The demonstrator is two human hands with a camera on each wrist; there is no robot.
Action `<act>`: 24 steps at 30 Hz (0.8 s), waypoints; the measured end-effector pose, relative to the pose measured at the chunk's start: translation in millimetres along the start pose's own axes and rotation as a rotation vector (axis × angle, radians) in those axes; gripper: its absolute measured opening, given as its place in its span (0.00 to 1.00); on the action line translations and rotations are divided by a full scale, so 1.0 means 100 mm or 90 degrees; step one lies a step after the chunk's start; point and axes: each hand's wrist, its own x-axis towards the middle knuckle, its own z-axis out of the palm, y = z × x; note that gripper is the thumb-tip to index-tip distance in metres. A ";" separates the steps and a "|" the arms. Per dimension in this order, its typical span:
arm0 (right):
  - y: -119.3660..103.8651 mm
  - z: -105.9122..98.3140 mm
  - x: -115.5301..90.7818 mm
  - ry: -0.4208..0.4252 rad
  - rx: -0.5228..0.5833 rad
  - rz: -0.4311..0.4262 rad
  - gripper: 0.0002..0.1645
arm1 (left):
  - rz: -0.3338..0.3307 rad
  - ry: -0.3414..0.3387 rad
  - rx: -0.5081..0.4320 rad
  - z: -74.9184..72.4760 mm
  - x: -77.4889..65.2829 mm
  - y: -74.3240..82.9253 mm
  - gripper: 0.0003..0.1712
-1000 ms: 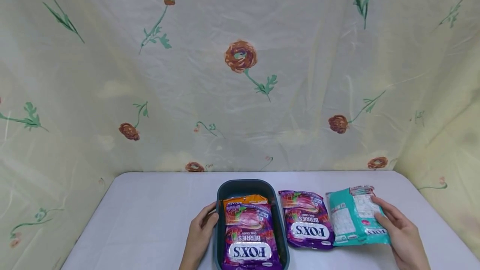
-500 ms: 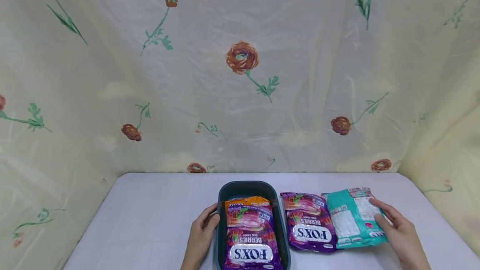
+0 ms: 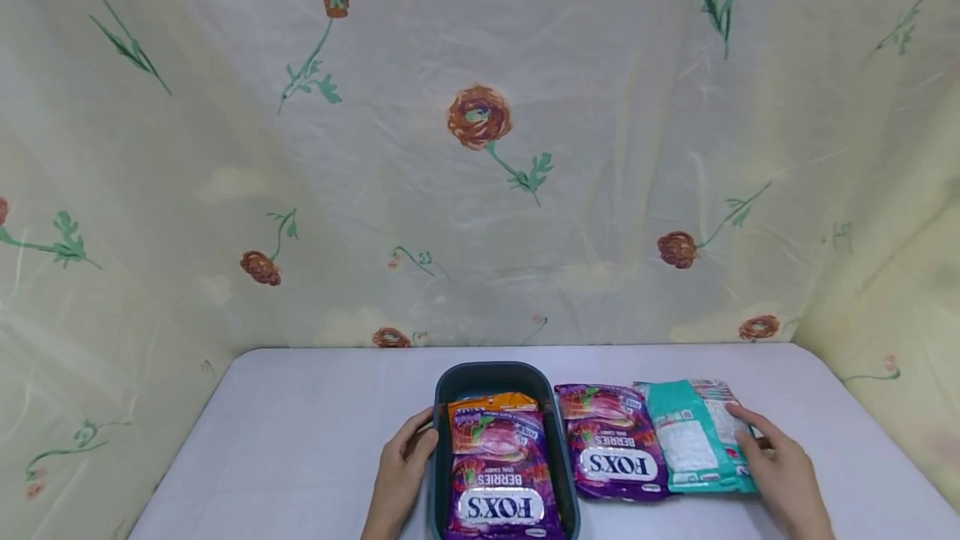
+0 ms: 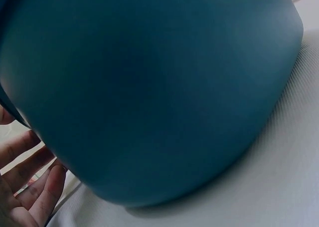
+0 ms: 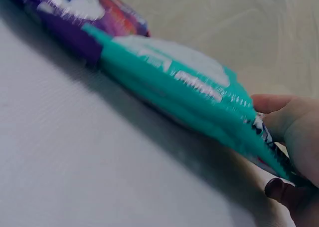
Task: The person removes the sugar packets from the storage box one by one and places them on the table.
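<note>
A teal candy bag (image 3: 681,444), printed back up, is pinched along its right edge by my right hand (image 3: 783,469). In the right wrist view that edge of the teal bag (image 5: 184,95) is raised off the table, and its far end meets a purple Fox's candy bag (image 3: 617,440). My left hand (image 3: 402,469) rests against the left side of a dark blue-green plastic bin (image 3: 437,473). The left wrist view has its fingers (image 4: 47,194) lying extended along the bin's outer wall (image 4: 159,97). Inside the bin, another purple candy bag (image 3: 501,473) lies over an orange bag (image 3: 504,400).
A white-covered table (image 3: 300,432) carries everything. Behind and at both sides hangs a flowered curtain (image 3: 585,273). The loose purple bag lies between the bin and the teal bag.
My right hand has moved left with the teal bag, bringing it closer against the loose purple bag. My left hand and the bin have stayed in place.
</note>
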 end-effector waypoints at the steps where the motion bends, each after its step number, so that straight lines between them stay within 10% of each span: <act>1: -0.01 0.03 0.00 0.000 -0.005 0.000 0.23 | -0.001 0.001 0.001 0.00 0.00 0.00 0.24; 17: -0.07 0.22 0.02 0.074 0.030 -0.111 0.18 | -0.004 0.007 0.010 -0.01 0.00 0.01 0.25; 24: -0.12 0.15 -0.01 0.058 -0.015 0.012 0.18 | -0.004 0.006 0.015 0.00 0.02 0.00 0.24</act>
